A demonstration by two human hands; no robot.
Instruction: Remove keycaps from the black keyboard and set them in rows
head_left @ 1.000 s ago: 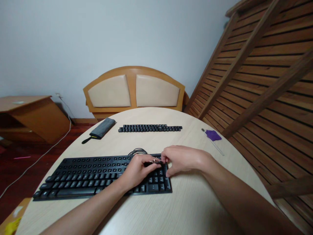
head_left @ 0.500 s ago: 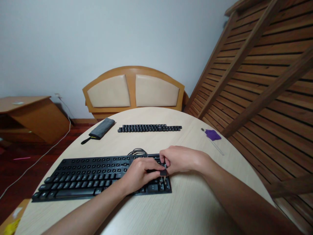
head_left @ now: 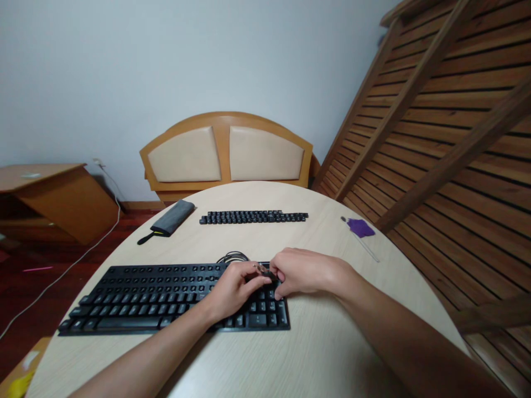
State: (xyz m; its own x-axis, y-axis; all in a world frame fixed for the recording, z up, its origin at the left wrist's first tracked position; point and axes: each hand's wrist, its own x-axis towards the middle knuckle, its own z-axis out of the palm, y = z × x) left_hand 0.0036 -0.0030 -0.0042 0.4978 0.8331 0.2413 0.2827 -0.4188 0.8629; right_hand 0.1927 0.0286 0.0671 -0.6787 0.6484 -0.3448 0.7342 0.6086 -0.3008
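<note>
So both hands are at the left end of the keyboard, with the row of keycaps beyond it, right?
No: the left hand and right hand are at the right end of the keyboard, as the head view shows. The row of keycaps does lie beyond it.

Both bare forearms reach forward from below and converge, the left hand (head_left: 232, 290) lying palm-down with fingers curled and thumb pinched to forefinger, the right hand (head_left: 305, 272) arched opposite it, knuckles up, its bent fingertips meeting the left's.
</note>
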